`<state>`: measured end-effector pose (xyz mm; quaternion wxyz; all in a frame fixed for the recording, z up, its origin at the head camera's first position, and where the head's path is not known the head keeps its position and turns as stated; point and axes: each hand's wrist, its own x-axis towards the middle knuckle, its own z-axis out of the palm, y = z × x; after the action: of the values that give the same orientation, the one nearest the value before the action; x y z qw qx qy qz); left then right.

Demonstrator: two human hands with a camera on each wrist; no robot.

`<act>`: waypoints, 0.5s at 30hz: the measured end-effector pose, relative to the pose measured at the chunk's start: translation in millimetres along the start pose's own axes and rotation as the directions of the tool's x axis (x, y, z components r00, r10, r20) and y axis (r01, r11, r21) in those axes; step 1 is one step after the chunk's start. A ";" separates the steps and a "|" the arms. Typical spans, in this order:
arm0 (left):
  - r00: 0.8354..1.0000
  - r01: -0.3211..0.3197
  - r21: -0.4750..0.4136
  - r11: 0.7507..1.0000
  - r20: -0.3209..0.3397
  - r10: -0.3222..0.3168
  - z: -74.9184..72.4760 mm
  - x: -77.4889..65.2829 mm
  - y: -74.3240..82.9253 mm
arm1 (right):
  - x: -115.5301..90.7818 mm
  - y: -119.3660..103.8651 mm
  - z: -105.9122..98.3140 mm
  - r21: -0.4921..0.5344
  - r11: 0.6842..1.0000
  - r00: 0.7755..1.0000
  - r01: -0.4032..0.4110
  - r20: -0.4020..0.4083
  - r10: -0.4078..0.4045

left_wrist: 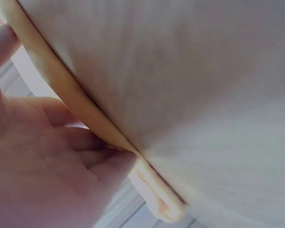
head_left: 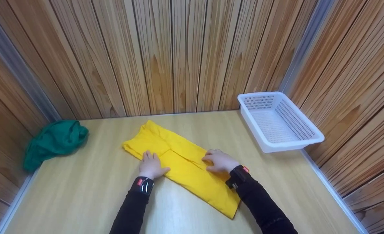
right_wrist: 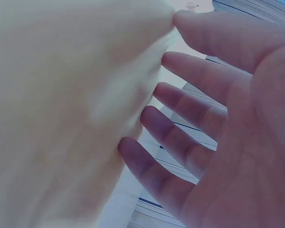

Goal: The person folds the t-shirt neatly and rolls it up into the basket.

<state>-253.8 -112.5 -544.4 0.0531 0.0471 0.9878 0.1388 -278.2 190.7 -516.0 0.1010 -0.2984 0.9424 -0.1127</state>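
A yellow cloth (head_left: 192,175), folded into a long strip, lies slantwise on the table between my hands. It looks like a garment, but its kind is not clear. My left hand (head_left: 151,166) rests on its near edge, fingers extended over the fabric and thumb spread to the side. In the left wrist view the folded edge (left_wrist: 102,123) runs beside the fingers. Farther right, my right hand (head_left: 220,161) touches the top of the cloth with spread, slightly bent fingers. The right wrist view shows its fingertips (right_wrist: 152,116) pressing on the fabric, with no pinch visible.
A white perforated basket (head_left: 260,138) stands at the back right by the wall, with nothing visible inside. At the far left, a crumpled green cloth (head_left: 57,139) lies against the wall. Wood-patterned panels (head_left: 185,58) enclose the table (head_left: 97,182) at the back and sides.
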 end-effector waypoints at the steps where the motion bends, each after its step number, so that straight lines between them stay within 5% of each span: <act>1: 1.000 -0.011 -0.004 1.000 -0.002 0.011 -0.7 1.9 -1.7 | -0.5 -0.7 -0.2 0.004 1.000 1.000 -0.002 0.002 0.002; 15: 0.998 -0.065 -0.022 0.998 -0.011 0.065 -11.2 20.4 -10.2 | -6.2 -4.3 2.3 0.011 0.997 0.997 0.077 -0.014 -0.077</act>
<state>-276.1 -123.1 -538.5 0.0438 0.0778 0.9843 0.1520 -270.4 190.6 -516.3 0.0916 -0.3333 0.9301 -0.1241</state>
